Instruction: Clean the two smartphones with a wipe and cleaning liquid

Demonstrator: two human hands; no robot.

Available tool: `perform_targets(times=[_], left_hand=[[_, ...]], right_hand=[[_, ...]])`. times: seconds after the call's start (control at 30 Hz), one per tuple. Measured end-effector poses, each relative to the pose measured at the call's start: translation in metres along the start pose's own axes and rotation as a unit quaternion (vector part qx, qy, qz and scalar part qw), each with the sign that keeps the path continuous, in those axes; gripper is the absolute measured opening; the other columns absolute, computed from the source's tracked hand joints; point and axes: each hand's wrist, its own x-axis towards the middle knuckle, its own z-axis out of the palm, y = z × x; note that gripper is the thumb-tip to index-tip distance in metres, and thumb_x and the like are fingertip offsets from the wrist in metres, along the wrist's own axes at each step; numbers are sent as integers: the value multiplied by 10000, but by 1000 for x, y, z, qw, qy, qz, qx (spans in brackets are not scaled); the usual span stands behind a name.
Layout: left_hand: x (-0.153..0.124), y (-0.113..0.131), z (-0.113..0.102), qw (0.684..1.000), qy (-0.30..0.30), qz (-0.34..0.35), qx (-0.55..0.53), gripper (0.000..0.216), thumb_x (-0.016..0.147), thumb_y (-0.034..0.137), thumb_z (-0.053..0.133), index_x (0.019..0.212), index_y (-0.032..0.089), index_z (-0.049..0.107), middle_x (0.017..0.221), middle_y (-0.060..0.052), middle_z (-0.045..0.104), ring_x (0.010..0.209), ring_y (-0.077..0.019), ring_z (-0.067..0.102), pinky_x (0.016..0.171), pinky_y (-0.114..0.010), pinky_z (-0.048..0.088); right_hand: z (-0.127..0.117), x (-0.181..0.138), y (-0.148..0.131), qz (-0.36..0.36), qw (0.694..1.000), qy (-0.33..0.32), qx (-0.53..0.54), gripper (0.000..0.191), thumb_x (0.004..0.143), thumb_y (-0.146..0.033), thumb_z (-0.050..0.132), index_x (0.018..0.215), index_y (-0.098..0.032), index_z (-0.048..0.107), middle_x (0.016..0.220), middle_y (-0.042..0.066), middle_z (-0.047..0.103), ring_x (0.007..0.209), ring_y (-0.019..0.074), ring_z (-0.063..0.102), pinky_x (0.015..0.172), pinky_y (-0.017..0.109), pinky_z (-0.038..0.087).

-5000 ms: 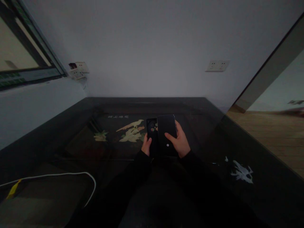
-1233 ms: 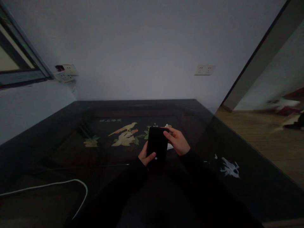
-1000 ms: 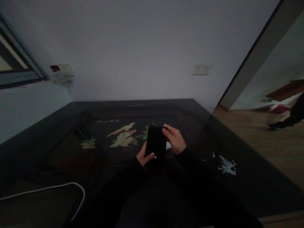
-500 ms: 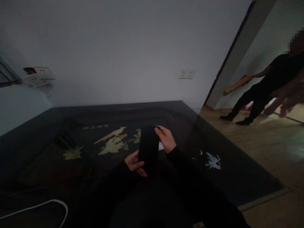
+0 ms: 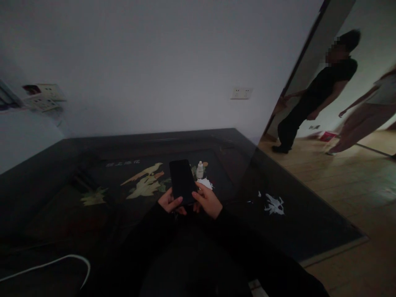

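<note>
A black phone with a dark screen stands tilted above the dark table. My left hand grips its lower left edge, thumb on the screen. My right hand grips its lower right edge. Both sleeves are black. Just behind the phone a small white bottle stands upright on the table, and a crumpled white piece lies next to it.
The tabletop bears a pale bird-and-leaf picture. A white cable curves at the near left, and white scraps lie at the right. Wall sockets sit behind. Two people stand on the wooden floor at the right.
My right hand slid from the phone's top corner down to its lower right edge. The bottle and white piece came into sight. My view swung right, and two people appeared there.
</note>
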Motion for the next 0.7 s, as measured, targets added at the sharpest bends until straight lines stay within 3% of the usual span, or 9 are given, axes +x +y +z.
perform_targets(times=[0.2,0.43,0.57,0.63,0.7], left_hand=[[8,-20,-10,995,59,18,82,804,608,509,659,1225,115,327,419,38,576,267,-72,422,300,-166,269],[14,-45,-18,989,101,-13,104,855,574,484,689,1277,140,344,389,73,536,279,-81,444,314,-158,284],[16,-45,-17,986,88,-33,141,1008,477,407,754,1315,113,276,600,5,648,503,-131,587,453,-198,405],[17,-40,-15,963,106,-61,240,1062,445,386,757,1330,87,251,626,-2,649,569,-161,602,498,-226,416],[16,-31,-14,919,126,-88,362,1031,456,407,733,1322,70,287,557,19,610,541,-175,585,487,-241,394]], right_hand=[[-2,4,16,29,1000,7,5,616,714,-457,561,1219,-149,390,555,-40,549,368,89,502,333,193,395],[-4,11,34,56,998,13,0,633,705,-467,536,1224,-135,389,545,-42,545,373,95,523,345,196,411],[-4,14,39,68,997,18,-25,613,725,-463,496,1225,-130,379,571,-32,549,393,100,540,369,211,439],[-4,15,39,72,996,18,-55,589,753,-445,460,1239,-125,363,579,-28,550,408,106,551,387,220,454],[-4,15,38,78,992,18,-99,563,792,-412,409,1273,-133,321,583,-26,550,418,113,560,399,230,463]])
